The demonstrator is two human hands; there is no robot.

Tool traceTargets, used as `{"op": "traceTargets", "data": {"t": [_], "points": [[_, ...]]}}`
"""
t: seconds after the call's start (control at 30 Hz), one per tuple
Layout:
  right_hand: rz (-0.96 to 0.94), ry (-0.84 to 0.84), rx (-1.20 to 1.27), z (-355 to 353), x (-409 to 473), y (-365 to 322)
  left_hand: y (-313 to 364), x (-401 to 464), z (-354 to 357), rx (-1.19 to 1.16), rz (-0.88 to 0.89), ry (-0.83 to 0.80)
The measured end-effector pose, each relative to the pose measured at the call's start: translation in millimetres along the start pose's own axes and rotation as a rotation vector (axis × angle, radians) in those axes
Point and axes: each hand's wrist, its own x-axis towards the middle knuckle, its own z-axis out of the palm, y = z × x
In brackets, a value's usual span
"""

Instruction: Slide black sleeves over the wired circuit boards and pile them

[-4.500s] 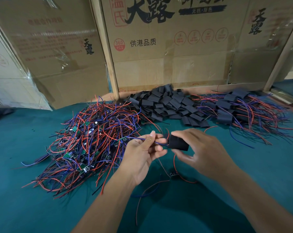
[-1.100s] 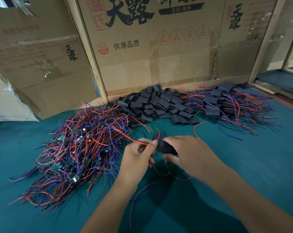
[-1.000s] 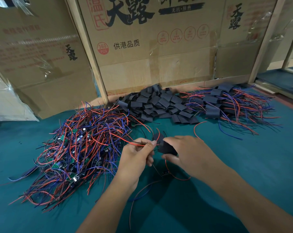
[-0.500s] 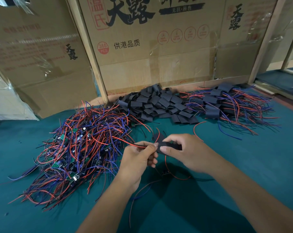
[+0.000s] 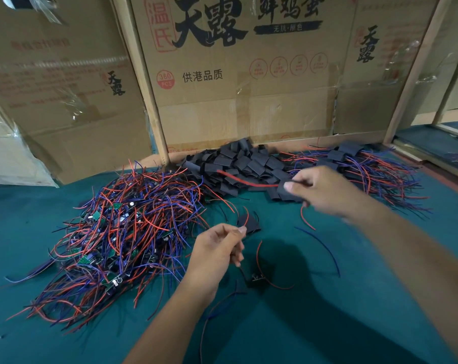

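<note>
My right hand [image 5: 325, 190] pinches the sleeved board [image 5: 288, 191], light and floppy, best gripped mid-sleeve, while my left hand [image 5: 217, 249] hangs loosely curled, empty.

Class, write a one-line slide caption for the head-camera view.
Right hand carries a sleeved board toward the finished pile; left hand stays by the unsleeved boards.
</note>
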Motion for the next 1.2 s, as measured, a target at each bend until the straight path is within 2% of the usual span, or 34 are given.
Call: {"op": "traceTargets", "data": {"t": [0.23, 0.4, 0.53, 0.6, 0.7, 0.83, 0.9, 0.97, 1.13, 1.2], "points": [[0.129, 0.203, -0.423, -71, 98, 50, -3, -1, -1, 0.393, 0.086, 0.029], [0.214, 0.218, -0.664, -86, 123, 88, -4, -2, -6, 0.459, 0.125, 0.024], [0.204, 0.267, -0.581, -89, 126, 90, -4, 0, -11, 0.441, 0.133, 0.042], [0.190, 0.211, -0.543, -90, 124, 87, -4, 0, -9, 0.445, 0.131, 0.041], [0.219, 0.153, -0.693, -84, 116, 86, -4, -1, -7, 0.469, 0.130, 0.024], [0.129, 0.311, -0.977, -70, 107, 78, -3, -2, -8, 0.479, 0.143, 0.021], [0.043, 0.367, -0.916, -62, 104, 62, -4, -2, -8, 0.522, 0.164, 0.011], [-0.026, 0.297, -0.782, -46, 99, 35, -4, -3, -5, 0.591, 0.198, -0.030], [-0.255, -0.102, -0.472, 31, 70, -27, -5, -13, 4, 0.853, 0.343, -0.264], [-0.309, -0.272, -0.438, 68, 55, -40, -3, -18, 7, 0.905, 0.407, -0.369]]}}
